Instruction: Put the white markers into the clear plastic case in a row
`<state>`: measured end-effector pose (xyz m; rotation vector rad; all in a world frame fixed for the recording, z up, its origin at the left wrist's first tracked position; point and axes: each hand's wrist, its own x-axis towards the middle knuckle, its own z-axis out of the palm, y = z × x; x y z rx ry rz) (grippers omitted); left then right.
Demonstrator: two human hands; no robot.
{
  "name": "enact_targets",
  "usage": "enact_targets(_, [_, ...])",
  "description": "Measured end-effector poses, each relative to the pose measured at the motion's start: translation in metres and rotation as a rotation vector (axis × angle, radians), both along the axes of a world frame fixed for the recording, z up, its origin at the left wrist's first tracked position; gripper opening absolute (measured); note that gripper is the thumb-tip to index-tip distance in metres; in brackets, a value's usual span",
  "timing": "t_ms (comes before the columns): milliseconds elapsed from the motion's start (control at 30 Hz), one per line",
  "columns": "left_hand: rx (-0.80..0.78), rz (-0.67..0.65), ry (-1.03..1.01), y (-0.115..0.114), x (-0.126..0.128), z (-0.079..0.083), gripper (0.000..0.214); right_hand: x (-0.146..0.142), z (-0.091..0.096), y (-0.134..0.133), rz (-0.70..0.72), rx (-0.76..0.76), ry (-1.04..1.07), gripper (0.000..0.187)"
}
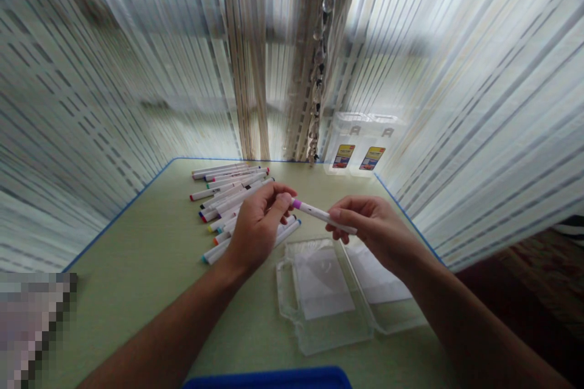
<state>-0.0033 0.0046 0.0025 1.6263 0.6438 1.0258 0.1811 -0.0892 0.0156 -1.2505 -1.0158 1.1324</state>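
Note:
A white marker [314, 211] with a purple band is held slantwise between my two hands. My left hand [262, 216] pinches its purple end, and that tip is hidden by the fingers. Farther down the barrel, my right hand [365, 219] grips the marker between thumb and fingers. Behind and beside my left hand lies a loose pile of white markers [228, 194] with variously coloured ends. Below my right hand an opened clear plastic case [337, 337] rests on the table, with white paper [323, 285] inside both halves.
Two clear cases with labels [360, 146] stand upright at the table's back right. Strip curtains [182, 73] hang around the green table [137, 243], which has a blue edge. A blue object [269, 380] shows at the near edge. The lower left corner is pixelated.

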Motion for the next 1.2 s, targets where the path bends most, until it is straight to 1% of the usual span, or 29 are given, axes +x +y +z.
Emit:
enact_targets(67, [0.007,-0.016,0.025,-0.002,0.000,0.001,0.017,-0.003,0.000,-0.001,0.101,-0.066,-0.042,0.028])
enact_targets(133, [0.031,-0.046,0.078,-0.005,0.001,0.001,0.016,-0.007,-0.001,-0.001,0.154,-0.099,-0.040,0.031])
enact_targets(233, [0.082,-0.106,0.158,-0.010,0.003,-0.001,0.019,-0.010,-0.005,0.000,0.207,-0.098,-0.016,0.038])
enact_targets(300, [0.111,-0.130,0.188,-0.013,0.003,-0.002,0.025,-0.011,-0.008,0.001,0.238,-0.071,0.001,0.047])
enact_targets(367, [0.128,-0.109,0.195,-0.013,0.003,-0.003,0.030,-0.012,-0.008,0.000,0.237,-0.039,0.013,0.058])
enact_targets(433, [0.141,-0.047,0.185,-0.013,0.003,-0.002,0.031,-0.013,-0.006,-0.001,0.213,-0.030,0.009,0.065])
enact_targets(500, [0.184,0.025,0.187,-0.012,0.001,0.000,0.028,-0.014,-0.005,-0.002,0.204,-0.049,-0.005,0.061])
enact_targets(567, [0.271,0.068,0.202,-0.013,0.000,0.003,0.023,-0.015,-0.005,-0.003,0.219,-0.078,-0.011,0.055])
enact_targets(667, [0.438,0.066,0.234,-0.016,-0.001,0.007,0.016,-0.017,-0.008,-0.004,0.259,-0.108,0.001,0.050])
enact_targets(800, [0.600,0.013,0.276,-0.021,-0.002,0.011,0.012,-0.020,-0.014,-0.004,0.340,-0.136,0.011,0.048])
enact_targets(900, [0.652,-0.026,0.304,-0.025,-0.004,0.015,0.012,-0.022,-0.019,-0.003,0.365,-0.131,0.009,0.048])
enact_targets(1000, [0.685,-0.116,0.398,-0.032,-0.007,0.025,0.013,-0.024,-0.023,-0.001,0.349,-0.082,-0.020,0.039])
enact_targets(1100, [0.742,-0.226,0.510,-0.046,-0.014,0.033,0.014,-0.025,-0.025,-0.001,0.319,0.015,-0.132,0.027])
enact_targets(1133, [0.758,-0.243,0.513,-0.052,-0.017,0.033,0.014,-0.025,-0.025,-0.001,0.322,0.029,-0.172,0.026])
enact_targets(1200, [0.746,-0.241,0.463,-0.067,-0.024,0.029,0.011,-0.025,-0.024,-0.002,0.335,0.001,-0.236,0.033])
